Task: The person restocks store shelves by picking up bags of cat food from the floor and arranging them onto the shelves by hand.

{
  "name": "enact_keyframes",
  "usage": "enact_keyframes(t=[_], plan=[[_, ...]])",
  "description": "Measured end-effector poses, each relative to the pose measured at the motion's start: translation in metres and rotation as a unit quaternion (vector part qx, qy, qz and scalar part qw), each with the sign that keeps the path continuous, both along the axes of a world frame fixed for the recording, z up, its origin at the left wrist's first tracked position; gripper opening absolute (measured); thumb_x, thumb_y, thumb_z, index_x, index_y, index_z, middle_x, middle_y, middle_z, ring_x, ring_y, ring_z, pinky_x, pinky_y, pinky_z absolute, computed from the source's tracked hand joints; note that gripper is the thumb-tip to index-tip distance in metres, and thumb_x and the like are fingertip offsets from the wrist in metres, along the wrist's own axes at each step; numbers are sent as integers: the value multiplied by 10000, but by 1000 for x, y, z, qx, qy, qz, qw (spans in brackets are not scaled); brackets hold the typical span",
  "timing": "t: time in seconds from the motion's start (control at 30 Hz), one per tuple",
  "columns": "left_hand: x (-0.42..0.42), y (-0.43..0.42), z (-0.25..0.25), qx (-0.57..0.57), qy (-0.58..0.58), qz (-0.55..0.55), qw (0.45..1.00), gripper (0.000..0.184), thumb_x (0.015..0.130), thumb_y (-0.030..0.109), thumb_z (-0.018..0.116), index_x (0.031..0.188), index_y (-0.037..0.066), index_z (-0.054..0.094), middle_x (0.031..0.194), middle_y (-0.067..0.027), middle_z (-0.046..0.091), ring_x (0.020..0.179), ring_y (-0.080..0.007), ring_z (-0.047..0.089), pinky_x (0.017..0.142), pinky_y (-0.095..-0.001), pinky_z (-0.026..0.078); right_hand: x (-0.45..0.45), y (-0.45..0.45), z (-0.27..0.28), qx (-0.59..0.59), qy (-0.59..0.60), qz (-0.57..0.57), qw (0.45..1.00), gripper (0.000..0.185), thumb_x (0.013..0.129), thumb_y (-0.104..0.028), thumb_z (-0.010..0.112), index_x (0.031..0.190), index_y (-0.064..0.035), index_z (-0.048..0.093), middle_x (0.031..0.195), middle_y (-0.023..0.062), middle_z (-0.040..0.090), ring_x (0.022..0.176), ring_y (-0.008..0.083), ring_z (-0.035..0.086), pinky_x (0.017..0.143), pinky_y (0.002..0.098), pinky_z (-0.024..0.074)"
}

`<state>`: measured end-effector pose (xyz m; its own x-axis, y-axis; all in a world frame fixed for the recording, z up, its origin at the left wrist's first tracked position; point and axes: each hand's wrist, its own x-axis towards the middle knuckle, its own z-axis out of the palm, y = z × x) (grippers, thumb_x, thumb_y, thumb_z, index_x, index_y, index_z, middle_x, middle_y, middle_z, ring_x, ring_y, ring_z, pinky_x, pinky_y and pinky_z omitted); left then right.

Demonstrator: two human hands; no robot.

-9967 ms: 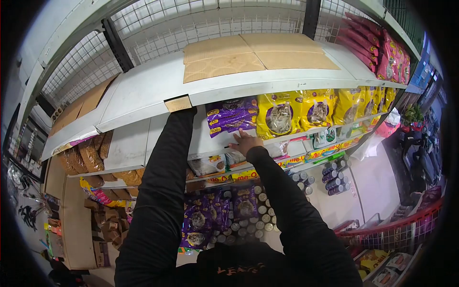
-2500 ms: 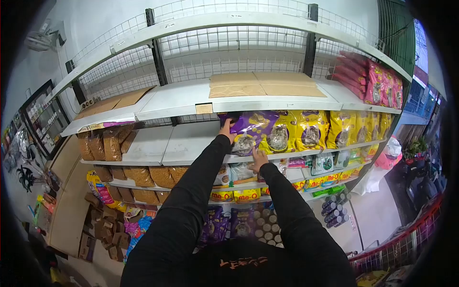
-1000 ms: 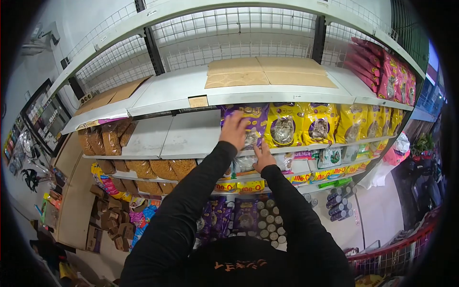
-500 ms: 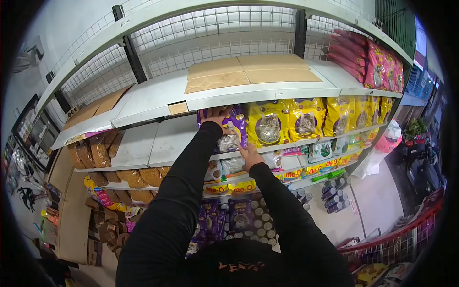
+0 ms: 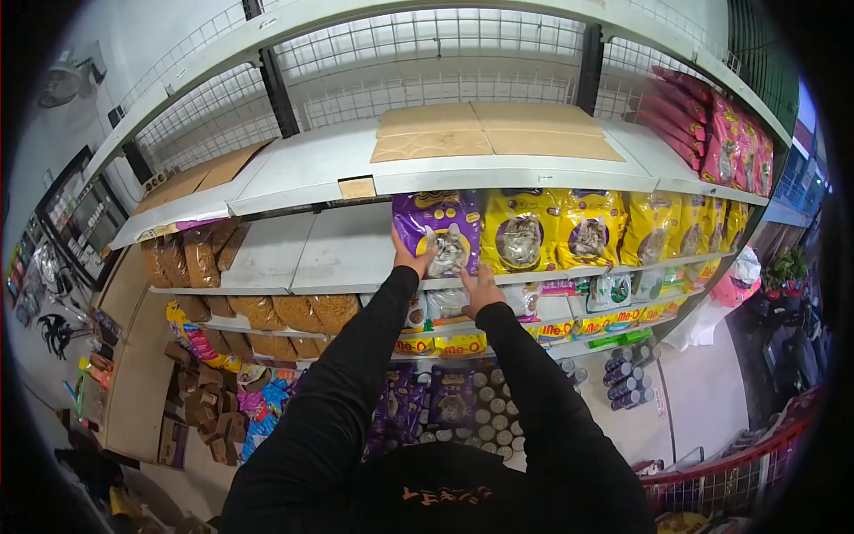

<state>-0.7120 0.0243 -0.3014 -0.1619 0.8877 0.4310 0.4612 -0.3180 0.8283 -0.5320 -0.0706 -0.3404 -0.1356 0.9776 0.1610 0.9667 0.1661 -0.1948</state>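
Note:
A purple bag of cat food [image 5: 447,221] with a cat picture stands upright on the middle shelf, at the left end of a row of yellow cat food bags [image 5: 519,233]. My left hand [image 5: 414,255] grips its lower left side, the thumb across the front and the fingers along the edge. At the bag's lower right corner is my right hand [image 5: 481,290], fingers spread and fingertips against the bag near the shelf lip. Its palm faces the shelf front.
A cardboard sheet [image 5: 498,133] covers part of the upper shelf, with pink bags [image 5: 737,147] at its right end. Brown kibble bags [image 5: 201,254] stand at the left. Cans [image 5: 489,418] and purple packs [image 5: 452,396] sit below. A red-rimmed cart [image 5: 729,473] is at lower right.
My left hand has moved down from the purple bag's top to its lower left side. The right hand stays near the lower right corner. The view has shifted slightly left.

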Motion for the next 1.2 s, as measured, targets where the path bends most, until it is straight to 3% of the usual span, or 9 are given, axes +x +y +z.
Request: enact_keyframes(t=[0.07,0.23,0.3,0.43,0.73,0.87,1.0,1.13,1.2], plan=[[1,-4,-6,0,-133,-198,971,1030,670,276,732,1396,122,18,1292,-267,367,1196,-358,387,990,-410,319,1,-3,6,-8,0,-5,1000,876,627,-273,723,1364,-147,266,1385,262,203,1295,405,213,1039,399,281],[-28,1,-11,57,1,-105,993,798,703,216,714,1339,86,249,1193,-207,479,1059,-312,511,899,-339,405,0,-2,8,-11,-6,0,1000,875,635,-298,721,1365,-149,262,1376,272,213,1294,413,206,1037,406,283],[-44,-12,-3,86,39,19,995,467,748,160,670,1156,41,476,1048,-123,571,980,-202,543,863,-319,419,0,-2,7,-10,-21,-1,1000,895,639,-318,720,1374,-151,237,1377,280,205,1294,421,199,1046,408,266],[-44,-159,150,66,-186,-221,955,140,866,97,549,988,28,556,919,-36,596,846,-77,548,768,-234,445,-2,-2,7,-13,-59,0,998,938,648,-354,716,1391,-145,181,1381,292,190,1297,427,185,1064,408,226],[-56,-292,295,217,-2,-480,850,356,876,284,524,1027,-38,537,859,-118,608,798,-170,586,741,-270,466,-3,2,2,-36,-74,0,997,931,648,-350,698,1403,-178,181,1416,253,165,1318,392,167,1042,388,280],[-54,-279,288,173,24,-283,943,304,882,243,527,1022,-24,566,873,-96,615,802,-150,586,731,-255,468,0,3,2,-14,-89,11,996,891,660,-346,690,1391,-168,212,1401,245,204,1305,393,200,1033,394,296],[-47,-281,300,103,-197,-296,929,64,878,114,539,938,107,518,718,-9,420,625,-121,396,724,-340,141,3,9,3,30,-62,11,998,790,683,-326,667,1356,-151,290,1361,235,283,1267,403,267,1025,403,304],[-89,-272,293,157,-104,-350,918,242,870,134,559,1109,110,529,860,-18,550,773,-153,529,730,-309,145,-4,3,4,30,6,-22,999,619,711,-286,633,1272,-165,403,1316,213,357,1178,380,394,959,409,374],[-117,-256,268,230,-38,-255,938,234,881,188,535,1003,-2,595,884,-67,621,790,-118,574,720,-236,456,-18,8,15,7,48,-42,998,534,720,-272,622,1217,-160,461,1292,205,389,1116,367,464,919,411,407]])
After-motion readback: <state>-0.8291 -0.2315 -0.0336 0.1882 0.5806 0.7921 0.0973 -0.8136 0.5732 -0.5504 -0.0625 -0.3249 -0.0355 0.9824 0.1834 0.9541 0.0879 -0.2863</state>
